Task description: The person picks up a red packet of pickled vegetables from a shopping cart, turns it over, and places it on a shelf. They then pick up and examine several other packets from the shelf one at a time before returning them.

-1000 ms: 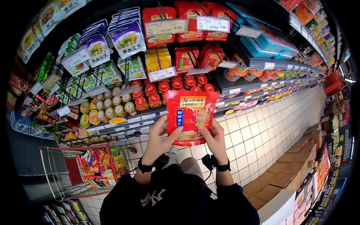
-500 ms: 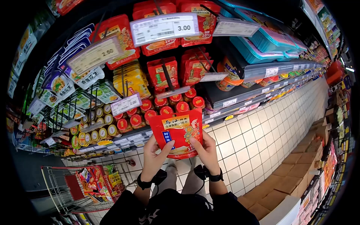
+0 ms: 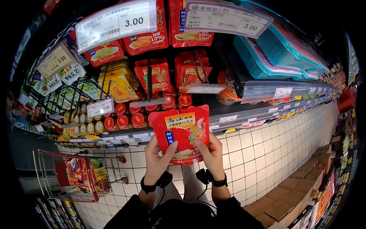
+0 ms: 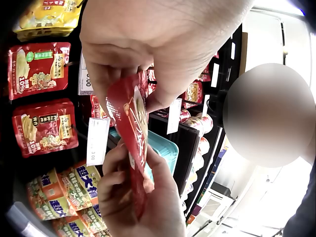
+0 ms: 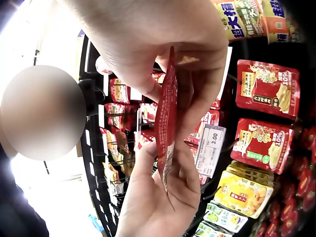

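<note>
A red foil food pouch (image 3: 187,131) with Chinese lettering and a blue label is held upright in front of the body. My left hand (image 3: 155,160) grips its lower left side, thumb across the front and fingers behind. On the lower right side my right hand (image 3: 212,156) pinches it the same way. Both wrist views show the pouch edge-on, a thin red strip (image 4: 129,128) between thumbs and fingers. Behind it, similar red pouches (image 3: 154,76) hang on hooks above red-lidded jars (image 3: 124,121).
Price tags (image 3: 116,24) stick out from the hooks overhead. Teal trays (image 3: 263,57) sit on a shelf at the right. A shopping cart (image 3: 63,171) with packaged goods stands at the lower left. Cardboard boxes (image 3: 280,192) line the floor at the lower right, beyond the tiled aisle (image 3: 248,152).
The head view has come closer to the shelf and shifted right, so the hanging pouches and price tags look larger. Both hands keep their hold on the pouch.
</note>
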`<state>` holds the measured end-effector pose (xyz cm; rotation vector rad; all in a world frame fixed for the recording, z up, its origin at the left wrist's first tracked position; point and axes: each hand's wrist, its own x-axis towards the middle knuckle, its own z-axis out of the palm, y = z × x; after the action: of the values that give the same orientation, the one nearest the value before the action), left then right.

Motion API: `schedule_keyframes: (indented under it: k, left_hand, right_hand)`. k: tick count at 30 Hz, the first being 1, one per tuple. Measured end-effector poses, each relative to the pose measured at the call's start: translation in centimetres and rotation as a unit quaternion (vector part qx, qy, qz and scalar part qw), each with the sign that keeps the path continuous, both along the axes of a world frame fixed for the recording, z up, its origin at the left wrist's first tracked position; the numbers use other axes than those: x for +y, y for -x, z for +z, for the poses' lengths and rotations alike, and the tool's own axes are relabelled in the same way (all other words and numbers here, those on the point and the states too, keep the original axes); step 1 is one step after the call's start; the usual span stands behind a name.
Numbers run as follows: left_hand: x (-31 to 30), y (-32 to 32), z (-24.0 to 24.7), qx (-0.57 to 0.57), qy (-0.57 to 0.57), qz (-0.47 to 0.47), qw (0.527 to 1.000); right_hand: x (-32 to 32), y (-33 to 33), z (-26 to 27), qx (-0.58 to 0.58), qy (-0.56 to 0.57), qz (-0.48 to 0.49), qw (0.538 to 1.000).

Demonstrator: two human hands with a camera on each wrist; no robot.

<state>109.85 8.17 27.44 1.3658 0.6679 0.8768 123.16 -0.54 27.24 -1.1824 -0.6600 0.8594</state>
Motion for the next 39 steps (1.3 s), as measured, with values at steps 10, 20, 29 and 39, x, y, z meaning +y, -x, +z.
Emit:
schedule_keyframes:
  k: [10, 20, 29, 39]
  left_hand:
    - [-2.3, -4.0, -1.6, -0.045, 0.053, 0.033, 0.997]
    - [-2.1, -5.7, -2.2, -0.087, -0.019, 0.036, 0.995]
    - [-2.2, -6.1, -1.0, -0.089, -0.048, 0.07, 0.992]
    - [-2.2, -7.2, -0.8, -0.098, -0.043, 0.094, 0.99]
  right_hand:
    - [-0.2, -3.2, -2.9, 0.002, -0.034, 0.011, 0.999]
    - [1.2, -4.6, -3.2, 0.01, -0.089, -0.009, 0.996]
    - [1.5, -5.2, -1.4, 0.004, -0.1, 0.01, 0.995]
    - [1.7, -6.0, -0.6, 0.018, -0.1, 0.015, 0.995]
